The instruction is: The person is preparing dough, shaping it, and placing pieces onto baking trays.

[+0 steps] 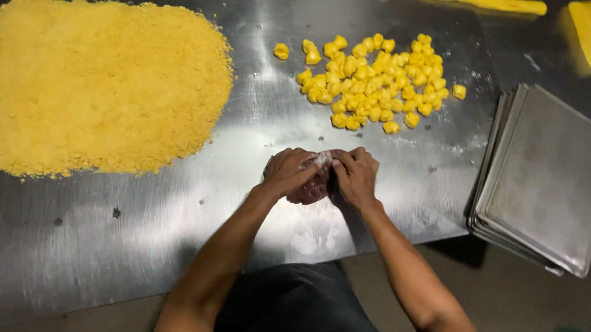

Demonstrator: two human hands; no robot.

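Dark reddish lump [312, 187] sits mid-frame between our left hand [288, 172] and right hand [356, 176], both clamped round it, seemingly to shape it on the counter [174, 200].

No labels, signs or screens show; the only possible package is a dark reddish, plastic-wrapped lump [313, 183] at six o'clock.

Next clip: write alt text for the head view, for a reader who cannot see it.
Left hand and right hand together grip a dark reddish lump on a steel table. Beyond lie small yellow dough pieces, a yellow crumb heap to the left and stacked metal trays to the right.
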